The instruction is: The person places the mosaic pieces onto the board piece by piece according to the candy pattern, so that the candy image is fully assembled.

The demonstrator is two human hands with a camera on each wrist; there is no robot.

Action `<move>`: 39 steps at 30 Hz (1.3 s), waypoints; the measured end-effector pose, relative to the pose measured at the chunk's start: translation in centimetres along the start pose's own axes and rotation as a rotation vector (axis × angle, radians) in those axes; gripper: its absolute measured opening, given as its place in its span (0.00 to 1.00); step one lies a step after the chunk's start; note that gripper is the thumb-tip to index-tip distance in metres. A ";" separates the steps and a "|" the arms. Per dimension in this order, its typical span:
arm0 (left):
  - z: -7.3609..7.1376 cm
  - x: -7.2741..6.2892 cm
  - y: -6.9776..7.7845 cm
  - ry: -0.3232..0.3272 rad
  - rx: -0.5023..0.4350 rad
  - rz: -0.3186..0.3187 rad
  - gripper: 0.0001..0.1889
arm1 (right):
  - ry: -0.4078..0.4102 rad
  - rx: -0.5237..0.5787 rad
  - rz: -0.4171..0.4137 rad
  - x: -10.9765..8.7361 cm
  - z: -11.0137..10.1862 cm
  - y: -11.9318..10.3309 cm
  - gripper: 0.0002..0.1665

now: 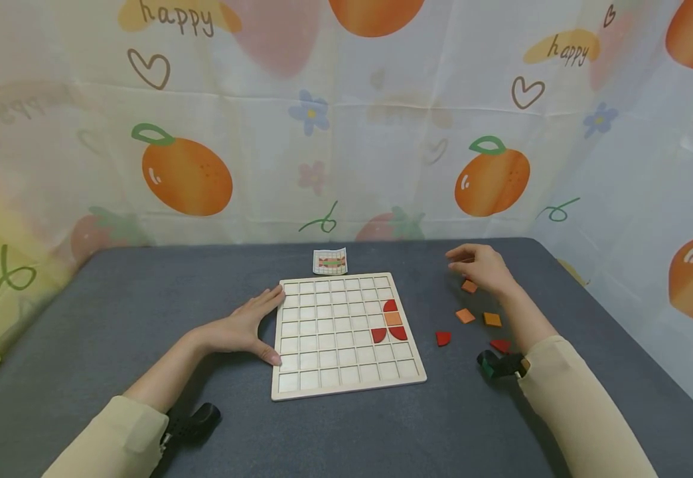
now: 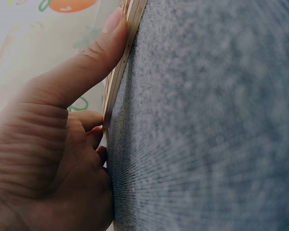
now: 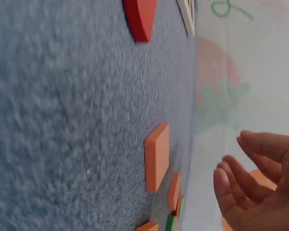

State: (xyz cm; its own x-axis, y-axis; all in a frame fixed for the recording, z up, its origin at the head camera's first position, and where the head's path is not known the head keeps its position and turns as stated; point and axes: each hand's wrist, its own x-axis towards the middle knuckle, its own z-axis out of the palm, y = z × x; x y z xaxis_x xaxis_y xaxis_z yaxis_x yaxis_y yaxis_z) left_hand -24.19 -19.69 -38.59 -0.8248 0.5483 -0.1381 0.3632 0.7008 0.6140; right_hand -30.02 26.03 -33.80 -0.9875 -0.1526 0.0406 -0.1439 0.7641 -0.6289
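A white grid board [image 1: 322, 325] with a pale wooden frame lies on the table. On its right side sit several pieces: red quarter-circles [image 1: 378, 336] and one orange square [image 1: 393, 318]. My left hand [image 1: 241, 326] spreads along the board's left edge, thumb and fingertips touching the frame. Over at the right, my right hand [image 1: 479, 267] hovers above loose tiles, fingers loosely bent; the right wrist view shows nothing between them. Below it lie orange squares [image 1: 464, 316], and a red quarter-circle [image 1: 443, 338] lies nearer the board. Green pieces [image 3: 170, 223] appear farther off in the right wrist view.
A small printed pattern card [image 1: 330, 261] stands behind the board. Another red piece [image 1: 500, 346] lies close to the right wrist's black camera mount [image 1: 498, 365]. A fruit-printed curtain [image 1: 346, 133] hangs at the table's back edge.
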 end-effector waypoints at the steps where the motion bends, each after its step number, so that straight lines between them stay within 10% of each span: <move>1: 0.0 0.0 0.0 0.000 0.001 0.001 0.67 | 0.014 0.001 0.020 0.0 -0.1 0.2 0.24; 9: 0.0 -0.1 -0.2 0.004 -0.013 0.040 0.67 | 0.108 -0.015 0.166 0.8 -0.6 1.5 0.28; 19: -0.1 -0.2 -0.2 -0.004 -0.020 0.044 0.67 | 0.010 -0.002 0.262 1.6 -0.9 2.8 0.33; 39: -0.1 -0.1 -0.3 -0.014 -0.019 0.051 0.66 | -0.025 -0.120 0.188 2.2 -0.6 3.6 0.26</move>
State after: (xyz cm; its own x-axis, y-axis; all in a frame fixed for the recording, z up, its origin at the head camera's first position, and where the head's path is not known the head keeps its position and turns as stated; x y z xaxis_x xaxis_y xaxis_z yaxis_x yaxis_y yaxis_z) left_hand -24.27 -20.02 -38.72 -0.7993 0.5896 -0.1164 0.3966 0.6630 0.6349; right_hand -32.75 28.83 -35.54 -0.9959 -0.0145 -0.0892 0.0348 0.8496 -0.5263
